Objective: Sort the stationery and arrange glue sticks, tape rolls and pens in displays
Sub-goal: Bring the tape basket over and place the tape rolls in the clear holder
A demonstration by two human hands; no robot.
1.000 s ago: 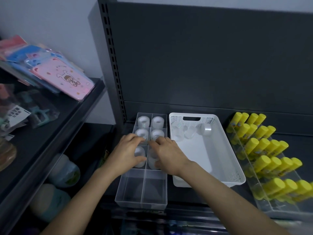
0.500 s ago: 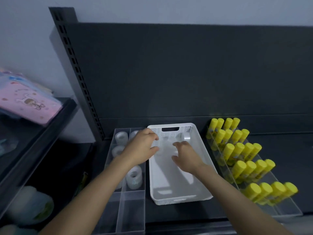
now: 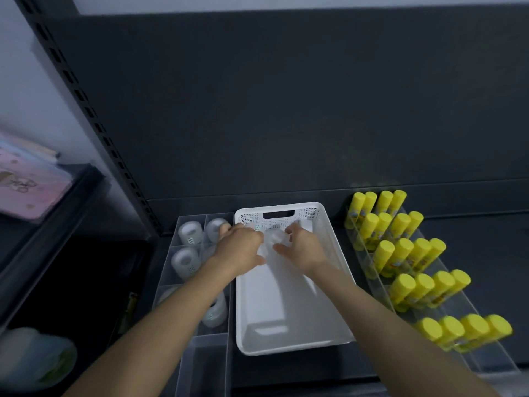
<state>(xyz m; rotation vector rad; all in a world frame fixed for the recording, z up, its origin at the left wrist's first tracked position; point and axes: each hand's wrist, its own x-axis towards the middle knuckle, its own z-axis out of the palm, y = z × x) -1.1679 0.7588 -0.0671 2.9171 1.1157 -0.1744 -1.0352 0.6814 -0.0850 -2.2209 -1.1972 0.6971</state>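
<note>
A white basket (image 3: 289, 316) is set on a dark shelf (image 3: 472, 253) with its long axis running from 6 to 12 o'clock; its handle slot is at the 12 o'clock end. Both hands are held over that far end. The right hand (image 3: 305, 250) is seen with thumb and fingers curled round a clear tape roll (image 3: 274, 239), which is blurred, so the way its core points cannot be told. The left hand (image 3: 240, 247) is placed just at 9 o'clock of that roll with its fingers curled, and whether anything is gripped by it cannot be told.

From the hands down to the 6 o'clock rim the basket floor is shown bare. Just beside the basket's 9 o'clock wall a clear divided organiser (image 3: 175, 255) is laid parallel to it, and it is crossed by the left forearm. Other tape rolls (image 3: 190, 232) are lodged in its far compartments, one to a compartment, with their cores turned up toward the viewer; one more is seen under the forearm.

At 3 o'clock of the basket, apart from it, a clear tiered display (image 3: 486, 365) is stepped down toward 6 o'clock. Yellow glue sticks (image 3: 400, 249) are ranked in it in rows of four, leaned with caps up and toward 6 o'clock. At 9 o'clock, on a neighbouring shelf, pink packets (image 3: 25, 190) are stacked.
</note>
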